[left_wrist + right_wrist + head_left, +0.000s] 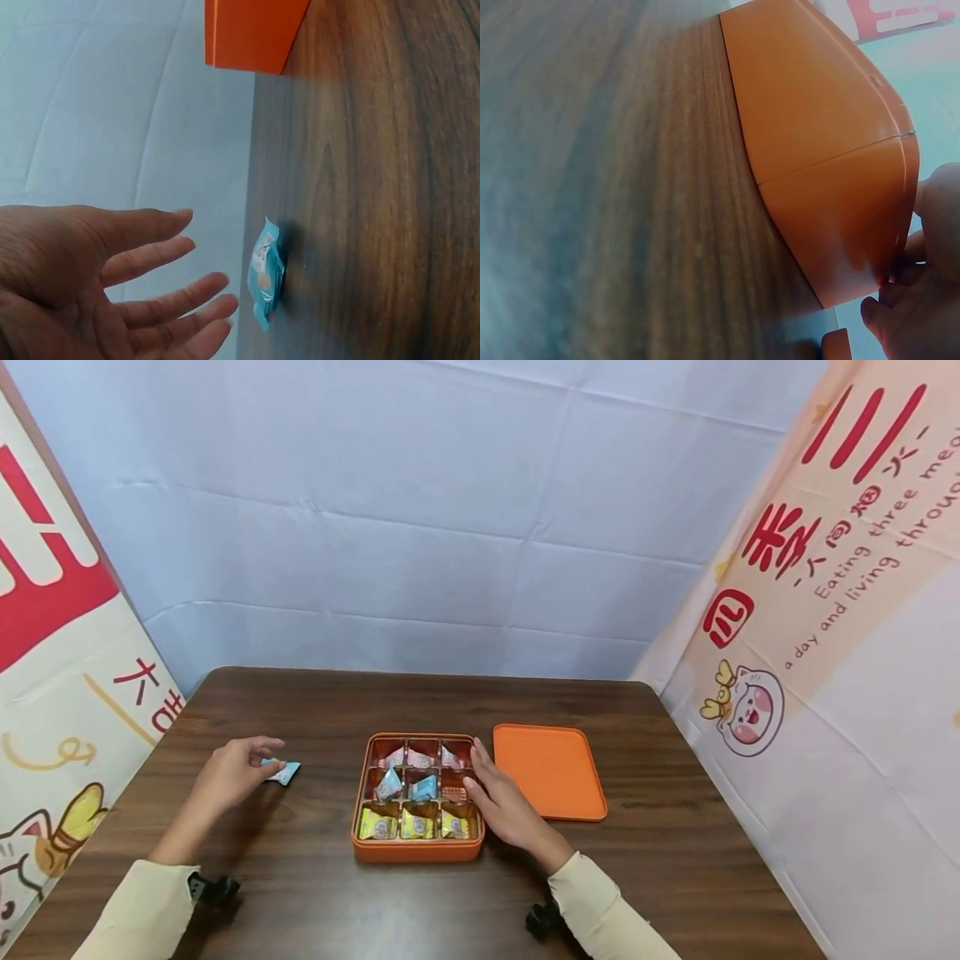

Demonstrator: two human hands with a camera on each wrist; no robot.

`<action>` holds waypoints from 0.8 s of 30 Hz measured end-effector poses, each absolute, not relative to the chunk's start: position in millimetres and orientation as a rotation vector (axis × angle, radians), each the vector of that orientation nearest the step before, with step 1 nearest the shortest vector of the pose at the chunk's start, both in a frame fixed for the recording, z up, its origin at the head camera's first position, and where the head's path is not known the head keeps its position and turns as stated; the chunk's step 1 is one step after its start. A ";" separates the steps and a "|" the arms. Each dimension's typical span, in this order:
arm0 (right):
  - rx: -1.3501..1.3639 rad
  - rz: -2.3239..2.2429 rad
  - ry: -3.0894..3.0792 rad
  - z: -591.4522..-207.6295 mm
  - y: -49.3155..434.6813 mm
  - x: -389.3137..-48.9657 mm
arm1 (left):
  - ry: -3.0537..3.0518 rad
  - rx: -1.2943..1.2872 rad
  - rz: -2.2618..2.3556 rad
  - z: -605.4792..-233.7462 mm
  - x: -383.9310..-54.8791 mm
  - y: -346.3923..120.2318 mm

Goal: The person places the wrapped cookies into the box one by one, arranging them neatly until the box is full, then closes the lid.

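An orange divided box (pixel 417 853) stands at the middle of the table. Pink-wrapped candies (pixel 420 759) lie in its back row and yellow ones (pixel 417 823) in the front row. Blue-wrapped candies (pixel 423 788) fill the left and middle compartments of the middle row; its right compartment shows a bare floor. My right hand (pixel 504 802) rests along the box's right side, fingers extended, thumb over the rim. To the left, my left hand (pixel 238 768) hovers beside another blue candy (pixel 266 274) on the table, fingers apart and slightly bent, a gap showing in the left wrist view.
A flat orange lid (pixel 550 772) lies on the wooden table (pixel 315 893), just right of the box and beyond my right hand. Pale cloth (pixel 420 527) hangs behind the table, with printed cloth at both sides.
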State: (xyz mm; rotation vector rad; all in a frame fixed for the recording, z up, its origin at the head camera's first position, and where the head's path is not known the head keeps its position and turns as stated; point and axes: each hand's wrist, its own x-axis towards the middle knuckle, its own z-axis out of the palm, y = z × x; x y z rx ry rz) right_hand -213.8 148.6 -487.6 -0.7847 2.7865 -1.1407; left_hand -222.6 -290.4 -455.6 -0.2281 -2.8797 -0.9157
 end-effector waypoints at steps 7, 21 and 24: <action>-0.778 -1.122 2.788 -487.9 146.7 -214.9 | -2.923 -0.267 -0.874 -457.9 -221.0 -292.2; -0.765 -1.129 2.799 -488.3 148.2 -216.3 | -3.012 -0.288 -0.859 -463.7 -224.9 -294.1; -0.767 -1.129 2.803 -489.0 147.5 -216.6 | -2.998 -0.291 -0.862 -463.7 -227.1 -296.5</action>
